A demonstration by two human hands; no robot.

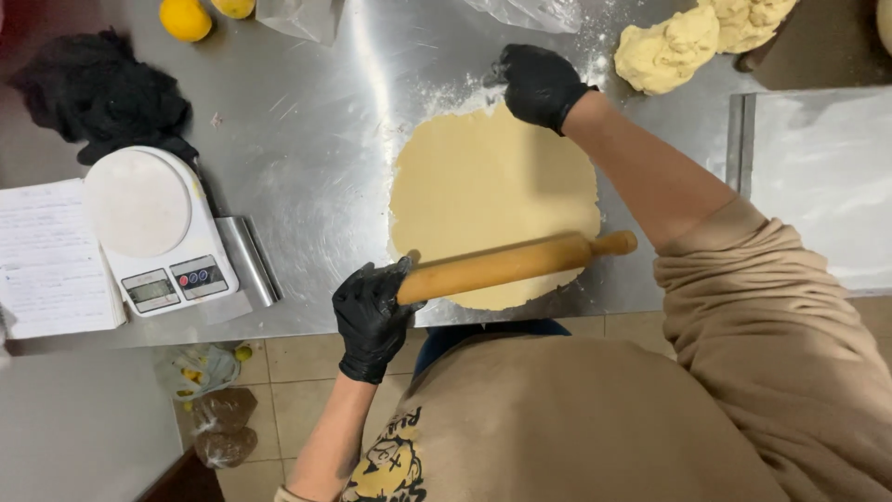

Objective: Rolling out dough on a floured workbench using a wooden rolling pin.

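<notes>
Dough sheet: a flat, pale yellow round of rolled dough [492,191] lies on the steel table [316,139], middle of the view, its near edge close to the table's near edge
Rolling pin: a wooden rolling pin [516,263] lies across the near part of the dough sheet, tilted a little, its right handle free and pointing right
Left hand: the left hand [372,316] in a black glove is closed around the left end of the rolling pin, at the near edge of the table
Right hand: the right hand [537,85] in a black glove is at the far edge of the dough sheet, fingers curled down; whether it pinches the dough or only touches it cannot be told
Flour: white flour [455,93] is dusted on the table just beyond the sheet's far edge
Dough lumps: unrolled dough lumps [692,37] sit far right, well apart from the sheet
Scale: a white kitchen scale [158,228] stands to the left, with a metal scraper [249,260] just beside it on its right
Paper: a written sheet of paper [51,260] lies at the far left, touching the scale's side
Cloth: a black cloth [98,93] lies beyond the scale
Lemons: two yellow lemons [186,19] sit at the far edge, left of centre
Tray: a lined tray [822,177] sits at the right
</notes>
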